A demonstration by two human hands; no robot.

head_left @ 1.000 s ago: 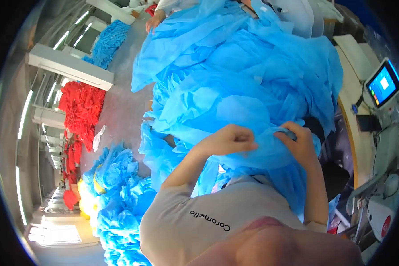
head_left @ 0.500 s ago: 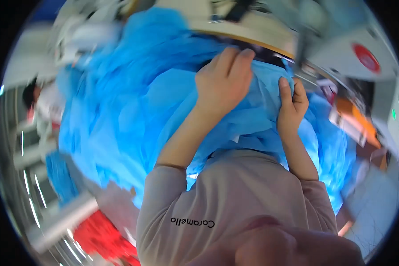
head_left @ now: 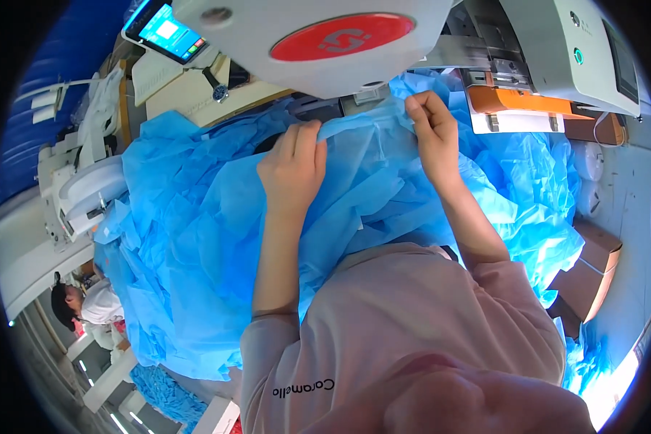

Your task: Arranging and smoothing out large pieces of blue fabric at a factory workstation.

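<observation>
A large heap of thin blue fabric (head_left: 217, 217) spreads before me and across my lap. My left hand (head_left: 294, 163) is closed on a folded edge of it, knuckles up. With thumb and fingers, my right hand (head_left: 434, 137) pinches the same cloth further right. Between the two hands the edge is drawn out in a fairly straight line, just below the white machine head (head_left: 304, 50) with a red oval on it. The fingertips of my left hand are partly hidden by the hand itself.
At upper right stands a white control box (head_left: 571, 50) above an orange part (head_left: 521, 101). A lit screen (head_left: 168, 32) and a wristwatch (head_left: 218, 90) are at upper left. Another sewing machine (head_left: 79, 188) stands at left, near another person (head_left: 87, 300). A cardboard box (head_left: 589, 271) is at right.
The whole view has swung, bringing the machine head into sight. My left hand has lowered and moved left, my right hand has moved left and up, and the cloth edge now stretches between them.
</observation>
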